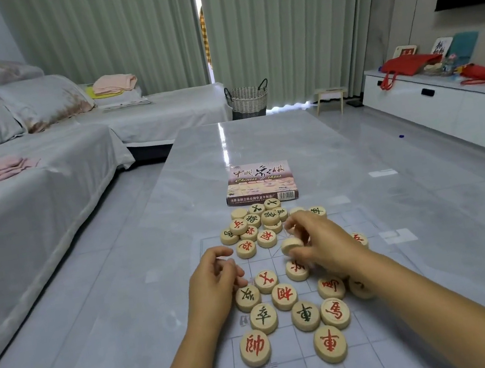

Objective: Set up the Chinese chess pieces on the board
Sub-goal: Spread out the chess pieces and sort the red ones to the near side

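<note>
A thin translucent chess board sheet [375, 351] lies on the grey table. Several round wooden pieces with red or black characters are scattered on it: a far pile [254, 226] near the box and a near group [304, 314] by my wrists. My right hand [321, 241] holds a blank-faced piece [291, 244] on edge between thumb and fingers above the board's middle. My left hand [215, 281] rests with curled fingers at the board's left side, its fingertips touching a black-character piece [247, 297]. Some pieces are hidden under my right wrist.
The chess set's box [260, 182] lies flat just beyond the far pile. The glossy grey table [260, 142] stretches ahead. A grey sofa [24, 175] stands to the left, a white cabinet [446, 104] to the right, a woven basket [248, 99] beyond.
</note>
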### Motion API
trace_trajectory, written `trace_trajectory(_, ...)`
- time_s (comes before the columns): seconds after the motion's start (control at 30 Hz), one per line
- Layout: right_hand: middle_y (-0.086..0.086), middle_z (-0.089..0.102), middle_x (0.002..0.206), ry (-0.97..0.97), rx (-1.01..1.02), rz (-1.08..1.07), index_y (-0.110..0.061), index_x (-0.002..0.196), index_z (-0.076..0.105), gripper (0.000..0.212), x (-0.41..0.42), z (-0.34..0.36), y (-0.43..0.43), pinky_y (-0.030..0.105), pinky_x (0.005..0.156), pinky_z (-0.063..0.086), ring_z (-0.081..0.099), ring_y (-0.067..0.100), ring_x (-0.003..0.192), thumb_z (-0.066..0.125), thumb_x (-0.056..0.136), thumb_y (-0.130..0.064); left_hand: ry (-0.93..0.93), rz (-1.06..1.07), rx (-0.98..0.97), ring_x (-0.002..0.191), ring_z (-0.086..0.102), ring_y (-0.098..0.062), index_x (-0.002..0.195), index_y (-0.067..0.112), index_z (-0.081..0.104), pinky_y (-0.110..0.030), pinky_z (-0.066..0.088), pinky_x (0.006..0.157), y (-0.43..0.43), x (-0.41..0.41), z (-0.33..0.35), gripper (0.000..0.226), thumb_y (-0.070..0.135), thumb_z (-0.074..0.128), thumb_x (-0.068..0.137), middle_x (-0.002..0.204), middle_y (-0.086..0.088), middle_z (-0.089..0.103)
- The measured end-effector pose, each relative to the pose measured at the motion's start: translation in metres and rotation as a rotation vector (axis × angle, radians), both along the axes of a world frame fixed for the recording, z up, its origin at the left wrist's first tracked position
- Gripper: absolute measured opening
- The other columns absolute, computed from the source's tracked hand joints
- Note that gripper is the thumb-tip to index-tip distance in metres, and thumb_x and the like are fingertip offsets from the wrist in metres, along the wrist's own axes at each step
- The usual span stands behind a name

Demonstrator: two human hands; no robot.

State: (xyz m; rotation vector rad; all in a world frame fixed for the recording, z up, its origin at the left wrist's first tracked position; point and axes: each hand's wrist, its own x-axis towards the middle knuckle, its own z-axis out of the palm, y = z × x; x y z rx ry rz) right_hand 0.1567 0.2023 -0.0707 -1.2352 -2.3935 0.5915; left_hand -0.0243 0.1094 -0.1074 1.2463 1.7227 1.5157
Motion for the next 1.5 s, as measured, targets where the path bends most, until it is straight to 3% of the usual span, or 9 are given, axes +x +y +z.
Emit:
trace_trajectory(0.13, -0.011, 0.047, 0.105, -0.010, 0.115, 0.188, -0.025, 0.112, 0.061, 0.026, 0.028, -0.011, -0.017, 0.018, 0.082, 0.045, 0.050, 0.007, 0.095, 0.061, 0.086, -0.030, 0.294, -0.126, 0.008, 0.085, 0.057, 0.002, 0.098, 0.033, 0.059, -0.016, 0.046, 0.076, -0.001, 0.004, -0.002, 0.012, 0.027, 0.053, 0.089, 0.098, 0.007, 0.065)
trace_trajectory(0.23, -0.013, 0.049, 0.112, -0.044, 0.190, 0.193, -0.027, 0.119, 0.059, 0.032, 0.033, -0.019, -0.022, 0.014, 0.084, 0.043, 0.049, 0.003, 0.102, 0.059, 0.087, -0.030, 0.583, -0.359, -0.039, 0.117, 0.045, 0.006, 0.114, 0.034, 0.062, -0.023, 0.032, 0.101, 0.000, 0.005, -0.005, 0.050, 0.059, 0.035, 0.080, 0.124, 0.018, 0.058)
trace_trajectory(0.53, -0.018, 0.055, 0.099, -0.011, -0.023, 0.302, -0.041, 0.094, 0.054, 0.021, 0.034, -0.010, -0.037, 0.017, 0.082, 0.045, 0.051, 0.002, 0.096, 0.067, 0.081, -0.032, 0.552, -0.303, -0.046, 0.081, 0.053, -0.005, 0.074, 0.039, 0.056, -0.025, 0.045, 0.073, 0.005, 0.003, -0.008, 0.034, 0.069, 0.052, 0.059, 0.083, 0.012, 0.062)
trace_trajectory(0.77, -0.006, 0.045, 0.110, -0.304, 0.069, 0.192, -0.029, 0.105, 0.048, 0.023, 0.020, -0.001, -0.038, 0.031, 0.083, 0.044, 0.045, 0.014, 0.098, 0.058, 0.085, -0.033, 0.701, -0.415, -0.068, 0.118, 0.037, 0.009, 0.119, 0.039, 0.051, -0.020, 0.030, 0.101, -0.002, 0.007, -0.003, 0.060, 0.070, 0.041, 0.069, 0.125, 0.029, 0.045)
trace_trajectory(0.97, -0.003, 0.050, 0.108, -0.321, -0.099, 0.268, -0.030, 0.107, 0.062, 0.024, 0.013, 0.022, -0.011, 0.030, 0.088, 0.046, 0.048, 0.009, 0.097, 0.063, 0.084, -0.036, 0.764, -0.498, -0.135, 0.120, 0.021, 0.014, 0.124, 0.051, 0.045, -0.021, 0.019, 0.103, -0.002, 0.009, 0.000, 0.061, 0.074, 0.037, 0.068, 0.141, 0.026, 0.036)
trace_trajectory(1.1, -0.006, 0.044, 0.099, -0.403, 0.025, 0.215, -0.027, 0.103, 0.063, 0.020, 0.011, 0.012, -0.009, 0.030, 0.082, 0.045, 0.049, 0.013, 0.096, 0.061, 0.084, -0.032, 0.782, -0.508, -0.122, 0.123, 0.029, 0.010, 0.123, 0.049, 0.048, -0.025, 0.024, 0.106, -0.001, 0.006, -0.003, 0.069, 0.083, 0.030, 0.065, 0.137, 0.022, 0.044)
trace_trajectory(1.23, -0.008, 0.050, 0.101, -0.108, -0.117, 0.154, -0.026, 0.103, 0.062, 0.016, 0.017, 0.009, -0.009, 0.021, 0.081, 0.043, 0.050, 0.003, 0.088, 0.059, 0.088, -0.026, 0.889, -0.550, -0.117, 0.128, 0.021, 0.008, 0.129, 0.053, 0.038, -0.023, 0.016, 0.106, 0.000, 0.008, -0.002, 0.069, 0.078, 0.016, 0.069, 0.141, 0.023, 0.037)
trace_trajectory(1.37, -0.001, 0.050, 0.125, -0.076, 0.109, 0.027, -0.019, 0.118, 0.058, 0.027, 0.008, -0.001, 0.023, 0.026, 0.095, 0.039, 0.047, 0.015, 0.115, 0.050, 0.093, -0.022, 0.793, -0.548, -0.080, 0.119, 0.015, 0.021, 0.122, 0.066, 0.031, -0.012, 0.013, 0.102, 0.000, 0.007, 0.000, 0.050, 0.076, 0.030, 0.073, 0.135, 0.031, 0.032)
trace_trajectory(1.5, -0.001, 0.029, 0.152, -0.176, 0.178, 0.001, -0.021, 0.139, 0.039, 0.044, -0.017, -0.010, 0.059, 0.035, 0.112, 0.027, 0.027, 0.020, 0.137, 0.044, 0.095, -0.024, 0.771, -0.563, -0.033, 0.117, 0.021, 0.021, 0.121, 0.053, 0.048, -0.008, 0.016, 0.098, 0.001, 0.008, -0.001, 0.058, 0.075, 0.031, 0.070, 0.122, 0.034, 0.038)
